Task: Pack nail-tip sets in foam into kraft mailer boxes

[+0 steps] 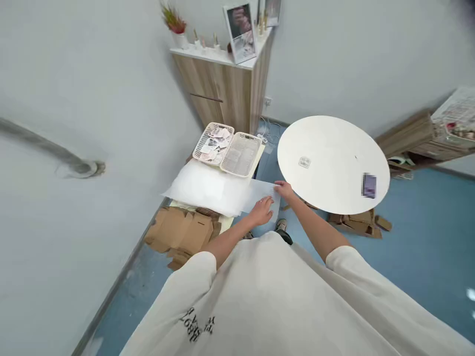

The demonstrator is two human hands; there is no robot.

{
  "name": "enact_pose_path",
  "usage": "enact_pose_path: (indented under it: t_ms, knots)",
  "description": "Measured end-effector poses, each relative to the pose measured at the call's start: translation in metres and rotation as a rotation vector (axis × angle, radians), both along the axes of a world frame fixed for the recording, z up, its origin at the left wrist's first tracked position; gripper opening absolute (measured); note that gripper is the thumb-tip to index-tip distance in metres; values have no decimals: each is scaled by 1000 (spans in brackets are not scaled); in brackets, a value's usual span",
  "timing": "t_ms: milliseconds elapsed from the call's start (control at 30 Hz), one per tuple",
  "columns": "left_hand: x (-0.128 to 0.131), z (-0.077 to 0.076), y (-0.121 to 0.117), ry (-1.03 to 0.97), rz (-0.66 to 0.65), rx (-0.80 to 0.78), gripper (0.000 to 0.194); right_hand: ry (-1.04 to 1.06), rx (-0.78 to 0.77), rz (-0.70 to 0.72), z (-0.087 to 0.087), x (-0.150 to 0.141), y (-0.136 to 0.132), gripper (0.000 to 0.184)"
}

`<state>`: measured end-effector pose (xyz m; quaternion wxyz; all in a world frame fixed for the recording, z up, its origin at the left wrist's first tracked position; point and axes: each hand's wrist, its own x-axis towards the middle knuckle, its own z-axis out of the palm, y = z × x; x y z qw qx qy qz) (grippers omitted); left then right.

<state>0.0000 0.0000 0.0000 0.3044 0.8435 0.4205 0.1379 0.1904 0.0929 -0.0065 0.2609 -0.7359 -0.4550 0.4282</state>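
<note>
A thin, translucent white sheet [256, 190] reaches out to the right from a pile of white sheets [210, 188]. My right hand [284, 190] is closed on its far right corner, thumb and fingers pinching the edge. My left hand [261, 210] rests over the near part of the same sheet, fingers apart and slightly bent. Behind the pile lie two white plastic baskets side by side. The left basket [195, 148] contains several small printed cards or papers; the right basket [260, 143] holds flat, pale, clear-looking pieces that I cannot make out.
A round white table [326, 148] stands to the right, bearing a small clear item [305, 162] and a blurred dark object [369, 185]. Flattened cardboard [181, 230] lies at the left, more cardboard [354, 225] under the table. A wooden cabinet [230, 91] stands behind the baskets.
</note>
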Motion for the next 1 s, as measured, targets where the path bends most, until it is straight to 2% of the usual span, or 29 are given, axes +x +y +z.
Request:
enact_pose_path:
  t_ms: [133, 233, 333, 433, 600, 733, 867, 1000]
  knots:
    - [26, -9, 14, 71, 8, -41, 50, -9, 128, -155, 4, 40, -2, 23]
    - [61, -12, 26, 145, -14, -64, 55, 87, 116, -224, 6, 81, 0, 14]
    - [100, -14, 39, 207, -39, -74, 58, 173, 65, -291, 5, 127, 5, 18]
    - [138, -18, 55, 253, -54, -89, 59, 177, 87, -342, -2, 175, 12, 26]
    - [205, -26, 83, 294, -73, -129, 58, 137, 150, -496, -25, 258, 24, 34]
    - [258, -36, 99, 332, -74, -158, 59, 132, 90, -553, -53, 312, 24, 43]
    - [298, -46, 107, 394, -84, -203, 61, 122, 15, -503, -78, 343, 13, 53]
    - [321, -56, 109, 454, -101, -255, 62, 82, -51, -483, -89, 357, 1, 64]
